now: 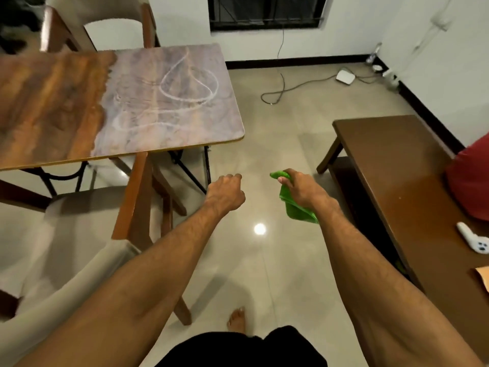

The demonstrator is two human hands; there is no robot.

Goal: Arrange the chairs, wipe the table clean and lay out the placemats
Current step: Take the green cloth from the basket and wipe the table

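Wiping looks half done — the table (169, 102) shows a dusty, streaked end. The right hand (304, 192) grasps a green cloth (296, 207); the left hand (225, 194) is loosely clenched, holding nothing. Next, the cloth should go to that streaked end.

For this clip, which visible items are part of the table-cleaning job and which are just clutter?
Part of the job:
- table, half still filmed with white streaks
- green cloth, gripped in the right hand
- near chair and far chair
- left hand, closed, holding nothing

Just lying about:
- bench
- white remote
- red cushion
- floor cable
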